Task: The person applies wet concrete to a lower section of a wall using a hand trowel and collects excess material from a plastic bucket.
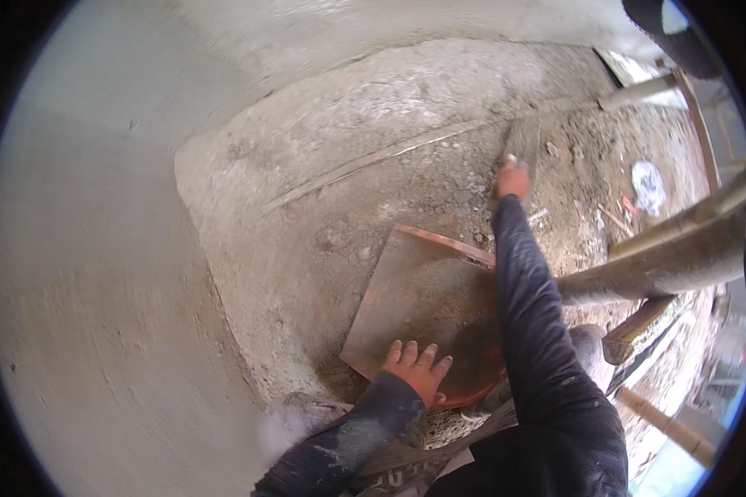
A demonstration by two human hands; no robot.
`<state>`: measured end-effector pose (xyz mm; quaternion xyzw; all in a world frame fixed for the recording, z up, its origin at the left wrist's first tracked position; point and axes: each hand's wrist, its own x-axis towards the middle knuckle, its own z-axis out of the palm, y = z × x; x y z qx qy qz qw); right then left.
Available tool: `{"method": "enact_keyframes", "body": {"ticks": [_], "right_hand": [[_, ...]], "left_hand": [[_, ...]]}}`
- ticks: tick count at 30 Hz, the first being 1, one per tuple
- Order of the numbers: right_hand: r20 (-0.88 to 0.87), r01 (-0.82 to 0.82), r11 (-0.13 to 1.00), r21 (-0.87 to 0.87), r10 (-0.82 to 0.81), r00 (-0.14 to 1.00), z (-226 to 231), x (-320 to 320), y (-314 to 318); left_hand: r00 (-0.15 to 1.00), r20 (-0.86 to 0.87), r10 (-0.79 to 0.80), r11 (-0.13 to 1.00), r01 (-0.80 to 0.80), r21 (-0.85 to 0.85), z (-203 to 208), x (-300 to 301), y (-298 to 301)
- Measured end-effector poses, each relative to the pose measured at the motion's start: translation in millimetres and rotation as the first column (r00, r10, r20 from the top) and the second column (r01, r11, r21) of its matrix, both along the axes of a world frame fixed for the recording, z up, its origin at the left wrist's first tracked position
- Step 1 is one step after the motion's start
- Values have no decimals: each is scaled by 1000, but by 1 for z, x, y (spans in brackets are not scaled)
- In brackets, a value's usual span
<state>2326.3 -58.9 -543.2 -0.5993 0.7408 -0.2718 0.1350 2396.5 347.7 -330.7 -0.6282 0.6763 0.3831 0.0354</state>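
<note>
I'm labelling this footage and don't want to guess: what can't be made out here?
All in the head view:
Flat, narrow, grey-brown board: near end covered by the right hand; material too blurred to tell.
Flat, reddish-edged, square-cornered panel: right side behind the dark fabric right sleeve.
Left hand: palm hidden by its back, so contact is uncertain.
Black curved thing: cut off by the picture's rim.

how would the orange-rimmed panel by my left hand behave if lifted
The orange-rimmed panel is probably stiff, given its straight upper edge; its broad shape makes rolling unlikely, and its dull, dirty-looking surface suggests grit more than slipperiness.
</note>
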Motion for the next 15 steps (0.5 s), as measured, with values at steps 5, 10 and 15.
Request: {"method": "enact_keyframes", "body": {"ticks": [5, 10, 15], "right_hand": [[-124, -328, 922, 205, 357, 926, -46, -9, 38], [-134, -627, 735, 260, 670, 730, 0, 42, 137], [-3, -480, 873, 84, 482, 876, 18, 43, 135]], "left_hand": [[991, -55, -125, 989, 129, 69, 8, -13, -7], [982, 13, -188, 921, 172, 349, -38, -23, -7], [934, 127, 334, 890, -356, 286, -100, 13, -9]]}}
